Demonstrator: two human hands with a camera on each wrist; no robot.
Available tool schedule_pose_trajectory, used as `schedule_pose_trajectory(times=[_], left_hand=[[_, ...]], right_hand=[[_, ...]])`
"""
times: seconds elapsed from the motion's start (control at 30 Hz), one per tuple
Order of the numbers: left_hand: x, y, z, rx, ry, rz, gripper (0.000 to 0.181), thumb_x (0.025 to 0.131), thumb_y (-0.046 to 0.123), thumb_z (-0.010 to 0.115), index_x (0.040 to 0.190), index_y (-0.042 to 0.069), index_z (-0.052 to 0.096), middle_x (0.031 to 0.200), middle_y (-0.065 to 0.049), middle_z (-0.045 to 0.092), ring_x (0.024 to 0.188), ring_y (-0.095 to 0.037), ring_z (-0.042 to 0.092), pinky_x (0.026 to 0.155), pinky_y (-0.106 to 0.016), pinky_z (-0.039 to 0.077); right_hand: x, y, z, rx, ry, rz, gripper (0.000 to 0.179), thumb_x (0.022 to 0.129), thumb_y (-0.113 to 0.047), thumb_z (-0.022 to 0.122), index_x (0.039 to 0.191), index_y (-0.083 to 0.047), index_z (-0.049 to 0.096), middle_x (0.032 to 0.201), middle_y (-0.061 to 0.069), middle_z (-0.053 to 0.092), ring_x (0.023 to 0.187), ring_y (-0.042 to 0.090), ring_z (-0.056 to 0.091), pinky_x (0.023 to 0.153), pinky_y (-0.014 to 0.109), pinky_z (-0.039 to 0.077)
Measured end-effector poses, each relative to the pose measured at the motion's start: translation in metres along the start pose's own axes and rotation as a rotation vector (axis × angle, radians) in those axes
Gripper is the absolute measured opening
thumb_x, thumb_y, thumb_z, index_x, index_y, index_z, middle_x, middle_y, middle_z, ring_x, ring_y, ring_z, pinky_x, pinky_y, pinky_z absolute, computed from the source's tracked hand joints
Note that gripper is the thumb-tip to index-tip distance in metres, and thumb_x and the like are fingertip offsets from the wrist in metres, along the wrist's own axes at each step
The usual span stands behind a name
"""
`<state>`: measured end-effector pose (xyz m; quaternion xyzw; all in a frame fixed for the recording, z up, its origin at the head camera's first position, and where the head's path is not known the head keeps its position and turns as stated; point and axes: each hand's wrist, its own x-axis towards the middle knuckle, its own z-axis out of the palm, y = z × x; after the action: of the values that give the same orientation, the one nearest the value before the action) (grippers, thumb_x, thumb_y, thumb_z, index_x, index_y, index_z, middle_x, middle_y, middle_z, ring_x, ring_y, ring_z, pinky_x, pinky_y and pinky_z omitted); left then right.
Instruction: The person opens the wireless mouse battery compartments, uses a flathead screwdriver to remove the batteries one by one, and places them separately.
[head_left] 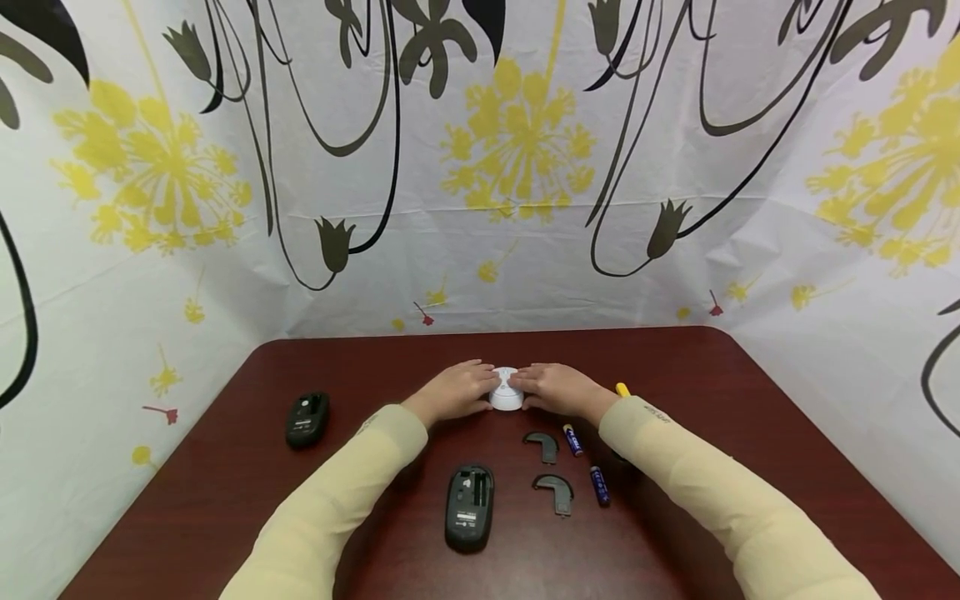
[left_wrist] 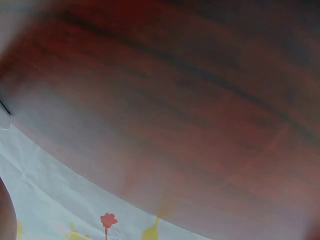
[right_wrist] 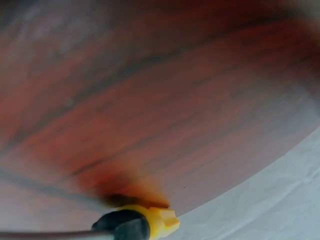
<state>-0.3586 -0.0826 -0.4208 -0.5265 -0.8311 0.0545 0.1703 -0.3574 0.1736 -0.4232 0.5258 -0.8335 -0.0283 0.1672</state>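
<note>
A small white round device (head_left: 506, 400) with a domed top stands toward the far side of the dark red table (head_left: 390, 358). My left hand (head_left: 459, 388) grips its left side, fingers at the upper edge and thumb low. From the other side my right hand (head_left: 558, 387) holds it in the same way, so that only its middle shows. Nearer to me lies a black computer mouse (head_left: 468, 510), underside up, its battery slot uncovered. Two grey curved battery covers (head_left: 553, 493) and two blue batteries (head_left: 600, 487) lie to the right of that mouse.
Another black mouse (head_left: 307, 421) lies at the left of the table. Beyond the right forearm shows a yellow tip; the right wrist view has it as a yellow-and-black tool handle (right_wrist: 155, 220). A patterned white cloth (head_left: 450, 275) hangs behind the table's far edge.
</note>
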Motion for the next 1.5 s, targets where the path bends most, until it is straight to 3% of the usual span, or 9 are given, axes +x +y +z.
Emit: schedule_pose_trajectory(times=[0.3,0.57,0.7,0.9,1.23,1.37,1.5], left_hand=[[0.002,0.001,-0.001,0.047,-0.059,0.011,0.046,0.095,0.027,0.065,0.132,0.001,0.057,0.131,-0.012,0.059,0.127,-0.026,0.05,0.111,-0.04,0.033],[0.0,0.002,-0.001,0.132,-0.016,0.031,0.043,0.098,0.024,0.061,0.132,0.0,0.055,0.131,-0.013,0.059,0.125,-0.025,0.051,0.109,-0.039,0.035],[-0.001,0.003,-0.003,0.143,-0.016,0.013,0.042,0.1,0.021,0.057,0.135,-0.001,0.052,0.133,-0.013,0.056,0.127,-0.024,0.049,0.11,-0.036,0.034],[-0.002,0.003,-0.006,0.072,0.021,-0.021,0.041,0.098,0.018,0.059,0.134,-0.003,0.052,0.133,-0.016,0.056,0.127,-0.025,0.05,0.11,-0.036,0.034],[-0.005,0.004,-0.007,-0.08,0.157,-0.056,0.036,0.097,0.013,0.061,0.128,-0.004,0.055,0.123,-0.014,0.061,0.116,-0.024,0.057,0.1,-0.034,0.046],[-0.005,0.006,-0.009,-0.188,0.145,-0.128,0.034,0.099,0.014,0.056,0.13,-0.002,0.053,0.121,-0.012,0.06,0.113,-0.022,0.057,0.098,-0.033,0.047],[-0.007,0.01,-0.013,-0.358,0.093,-0.224,0.032,0.102,0.015,0.05,0.131,0.002,0.051,0.122,-0.01,0.058,0.111,-0.019,0.056,0.095,-0.034,0.048]], right_hand=[[0.001,-0.001,-0.001,-0.056,0.001,-0.042,0.048,0.09,-0.026,0.071,0.131,-0.004,0.059,0.124,0.012,0.064,0.112,0.026,0.061,0.096,0.04,0.049],[0.0,0.0,0.0,-0.139,0.034,-0.075,0.049,0.09,-0.023,0.071,0.132,-0.001,0.057,0.123,0.013,0.065,0.109,0.025,0.063,0.094,0.038,0.05],[0.0,0.001,0.001,-0.179,0.034,-0.078,0.049,0.092,-0.019,0.069,0.134,0.002,0.054,0.127,0.015,0.062,0.114,0.025,0.06,0.098,0.038,0.047],[0.0,0.001,-0.003,-0.183,0.048,-0.071,0.048,0.092,-0.009,0.066,0.136,0.005,0.05,0.131,0.02,0.057,0.118,0.028,0.057,0.103,0.04,0.043],[0.003,-0.004,-0.012,-0.065,0.215,-0.022,0.047,0.085,-0.009,0.074,0.128,0.001,0.056,0.122,0.015,0.063,0.106,0.026,0.064,0.092,0.039,0.052],[0.004,-0.007,-0.017,0.043,0.207,0.032,0.045,0.086,-0.003,0.072,0.128,0.001,0.056,0.118,0.013,0.065,0.102,0.024,0.065,0.084,0.036,0.055],[0.005,-0.011,-0.026,0.192,0.135,0.122,0.041,0.091,-0.002,0.066,0.131,-0.003,0.056,0.118,0.009,0.065,0.102,0.02,0.065,0.083,0.033,0.055]])
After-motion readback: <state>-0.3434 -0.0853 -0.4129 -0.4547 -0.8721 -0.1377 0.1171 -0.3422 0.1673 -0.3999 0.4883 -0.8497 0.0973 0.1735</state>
